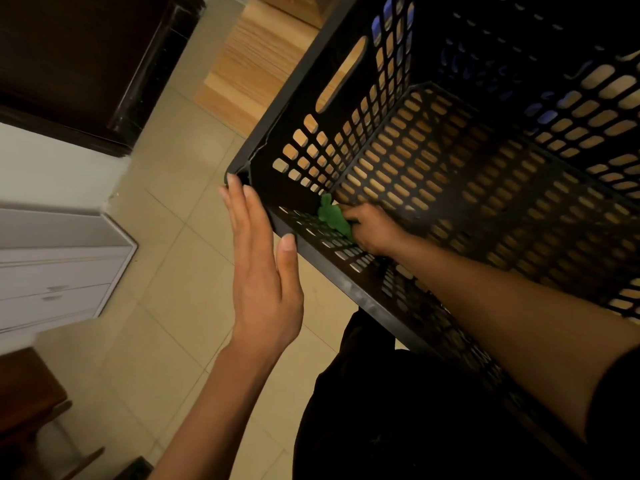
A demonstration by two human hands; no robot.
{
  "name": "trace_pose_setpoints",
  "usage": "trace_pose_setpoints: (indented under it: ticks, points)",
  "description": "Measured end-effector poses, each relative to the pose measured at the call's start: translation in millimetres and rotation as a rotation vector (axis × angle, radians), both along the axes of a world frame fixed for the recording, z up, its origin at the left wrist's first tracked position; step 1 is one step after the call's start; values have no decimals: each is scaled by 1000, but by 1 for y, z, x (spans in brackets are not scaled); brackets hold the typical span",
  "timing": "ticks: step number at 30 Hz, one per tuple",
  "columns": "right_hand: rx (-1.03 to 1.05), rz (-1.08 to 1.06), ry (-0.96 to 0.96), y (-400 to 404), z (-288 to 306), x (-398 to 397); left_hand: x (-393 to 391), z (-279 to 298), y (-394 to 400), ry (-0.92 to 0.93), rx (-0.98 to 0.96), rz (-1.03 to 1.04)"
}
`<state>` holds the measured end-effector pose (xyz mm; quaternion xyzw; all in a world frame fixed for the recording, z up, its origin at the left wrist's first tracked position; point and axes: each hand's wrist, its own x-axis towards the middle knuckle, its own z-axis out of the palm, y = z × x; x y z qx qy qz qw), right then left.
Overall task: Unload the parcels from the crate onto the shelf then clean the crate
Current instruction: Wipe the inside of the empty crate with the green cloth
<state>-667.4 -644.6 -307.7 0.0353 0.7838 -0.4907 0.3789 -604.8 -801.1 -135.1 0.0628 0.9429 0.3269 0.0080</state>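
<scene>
A large black perforated plastic crate (298, 98) fills the right of the view, and no parcels show inside it. My left hand (263, 265) lies flat against the outside of the crate's near corner, fingers straight, thumb on the rim. My right hand (372, 228) reaches inside the crate and grips a green cloth (334, 218), which is pressed into the bottom corner against the near wall.
The crate stands on a light wooden surface (252, 64). Beige floor tiles (180, 271) spread below on the left. A white drawer unit (59, 271) stands at the left, dark wooden furniture (86, 57) at top left, and my dark-clothed legs (398, 410) are below.
</scene>
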Motion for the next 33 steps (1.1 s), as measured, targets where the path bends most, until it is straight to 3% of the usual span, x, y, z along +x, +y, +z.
trace_pose_setpoints:
  ticks: [5,13,17,28,33]
  points:
    - [-282,-329,-82,-4,22,5,0,0,0,7,-5,-2]
    - [-787,-411,53,-4,134,-5,-1,-1,0,35,12,-19]
    - [-922,-453,-8,5,139,5,-1,-2,-1,39,14,-16]
    - [-496,-291,190,21,69,51,-1,-5,-2,45,21,-16]
    - [-60,-40,208,30,25,43,0,-3,-2,37,18,-10]
